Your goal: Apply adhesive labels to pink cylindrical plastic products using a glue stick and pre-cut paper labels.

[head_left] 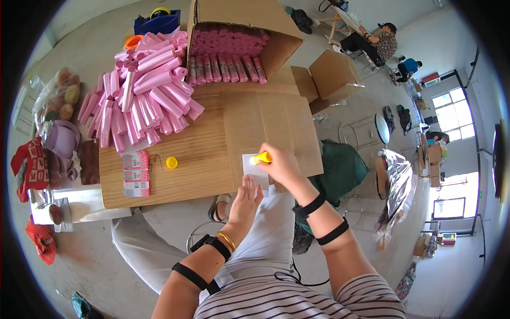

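My right hand (280,166) is closed round a yellow glue stick (263,157), whose tip touches a white slip of paper (248,166). The slip lies on a flat cardboard sheet (276,119) at the table's near edge. My left hand (246,200) rests its outstretched fingers on the slip's lower part, just below the right hand. Farther left on the wood sits a round yellow cap (171,162). Beside it are pink-and-white printed labels (136,174) in an overlapping stack.
A heap of pink plastic rolls (143,95) covers the table's far left. Behind the sheet, an open carton (287,40) holds more rolls in rows. A blue tape dispenser (156,22) stands at the back. Right of the table are another carton (334,74) and a stool (381,128).
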{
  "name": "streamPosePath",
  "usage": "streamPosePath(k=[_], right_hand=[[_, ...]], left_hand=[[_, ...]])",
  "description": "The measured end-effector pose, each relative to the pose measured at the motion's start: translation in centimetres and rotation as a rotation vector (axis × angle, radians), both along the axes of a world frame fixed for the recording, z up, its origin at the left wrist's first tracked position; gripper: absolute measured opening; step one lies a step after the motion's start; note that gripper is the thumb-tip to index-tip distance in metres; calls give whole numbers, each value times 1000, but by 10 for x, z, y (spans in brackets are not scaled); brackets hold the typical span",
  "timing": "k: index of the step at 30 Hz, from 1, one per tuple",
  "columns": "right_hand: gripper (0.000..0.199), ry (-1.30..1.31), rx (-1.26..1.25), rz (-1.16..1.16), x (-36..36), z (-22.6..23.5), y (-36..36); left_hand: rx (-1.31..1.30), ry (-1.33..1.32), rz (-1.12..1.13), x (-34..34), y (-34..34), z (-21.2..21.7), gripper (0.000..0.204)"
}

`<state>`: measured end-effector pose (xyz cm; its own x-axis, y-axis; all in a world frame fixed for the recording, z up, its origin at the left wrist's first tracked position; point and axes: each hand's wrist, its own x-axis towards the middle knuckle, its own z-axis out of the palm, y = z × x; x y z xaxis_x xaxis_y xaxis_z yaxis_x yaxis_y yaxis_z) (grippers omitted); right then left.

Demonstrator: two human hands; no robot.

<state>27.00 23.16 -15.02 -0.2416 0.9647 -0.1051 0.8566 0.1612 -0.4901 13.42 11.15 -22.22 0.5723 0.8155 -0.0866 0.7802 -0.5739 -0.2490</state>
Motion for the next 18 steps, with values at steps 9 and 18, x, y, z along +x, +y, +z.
streamPosePath(k=[9,18], right_hand=[[25,77,0,-47,4,3,17],[25,217,-21,-95,18,-3,42]], left_hand=[[-42,-45,-27,-3,1,2,55],[-41,-130,-16,-3,3,2,53]])
